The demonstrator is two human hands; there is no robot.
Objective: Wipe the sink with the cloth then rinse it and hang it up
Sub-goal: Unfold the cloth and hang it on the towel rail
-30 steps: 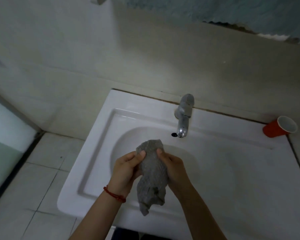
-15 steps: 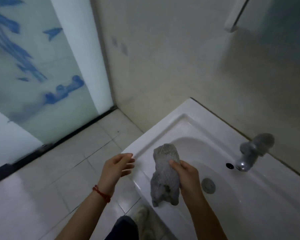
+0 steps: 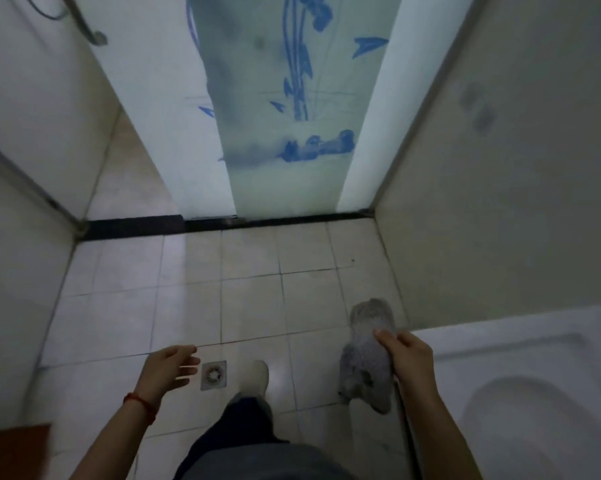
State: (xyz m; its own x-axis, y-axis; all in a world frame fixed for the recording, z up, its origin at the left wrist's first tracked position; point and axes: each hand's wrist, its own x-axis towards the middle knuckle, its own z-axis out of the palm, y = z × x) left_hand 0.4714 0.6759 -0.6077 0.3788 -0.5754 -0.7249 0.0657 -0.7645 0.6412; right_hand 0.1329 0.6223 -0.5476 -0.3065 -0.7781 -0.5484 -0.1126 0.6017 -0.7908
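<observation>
My right hand (image 3: 408, 355) grips a grey, bunched cloth (image 3: 365, 362) by its upper part, and the rest hangs down over the tiled floor just left of the sink. The white sink (image 3: 521, 344) fills the lower right corner; only its left rim and part of the basin show, and the tap is out of view. My left hand (image 3: 169, 367) is held out over the floor with fingers apart and nothing in it. A red cord circles that wrist.
A frosted glass door (image 3: 292, 109) with blue patterns stands ahead behind a black threshold (image 3: 223, 225). A square floor drain (image 3: 213, 374) lies beside my shoe (image 3: 255, 375). A metal hose (image 3: 87, 29) hangs at top left. Beige walls close in on both sides.
The view has swung left, away from the sink toward the glass door. My left hand let go of the cloth; my right hand carried it from over the basin to beside the sink.
</observation>
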